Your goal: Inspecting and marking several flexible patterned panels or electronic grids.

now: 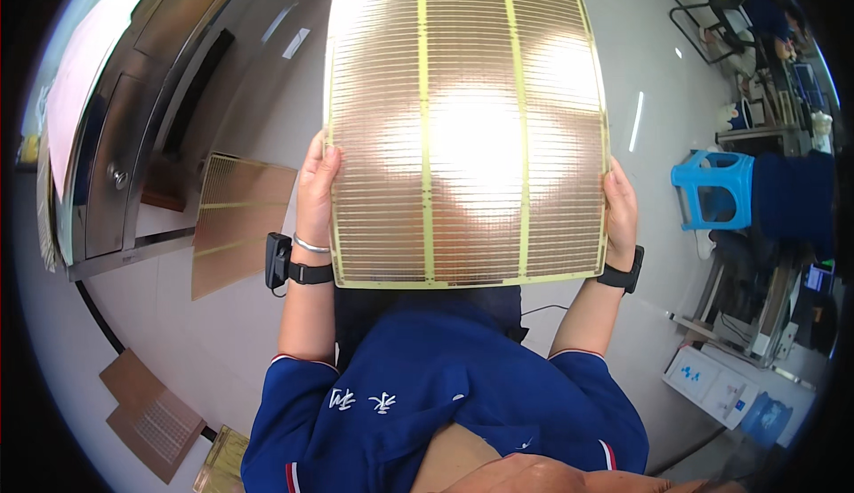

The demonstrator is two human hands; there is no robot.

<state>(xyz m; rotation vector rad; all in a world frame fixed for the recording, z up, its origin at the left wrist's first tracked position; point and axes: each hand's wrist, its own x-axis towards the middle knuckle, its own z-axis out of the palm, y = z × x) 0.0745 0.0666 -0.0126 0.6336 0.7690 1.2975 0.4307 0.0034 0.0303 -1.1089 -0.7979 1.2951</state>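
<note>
A gridded panel (471,253), copper-coloured with yellow-green strips and glaring with reflected light, is held up in front of the person's torso. The fingers of the left hand (317,173) grip its left edge, thumb on the near face; the fingers of the right hand (622,200) grip the opposite edge, about level with them. How far the fingertips reach behind the panel is hidden.

Just outward from the panel's lower left corner, a silver bangle (310,245) and a black wristband with a small device (277,262) circle the left wrist; a second black wristband (623,272) sits by its lower right corner. Below the panel is the person's blue shirt (400,360), with red and white trim on the sleeves.

To the left of the panel, a similar striped sheet (240,226) stands tilted near a metal cabinet (111,155) with a round knob. Farther out, to the panel's lower left, brown boards (158,417) lie on the pale floor (236,324). Well to the panel's right stands a blue plastic stool (716,192); beyond its upper right is a dark-framed chair (712,13).
</note>
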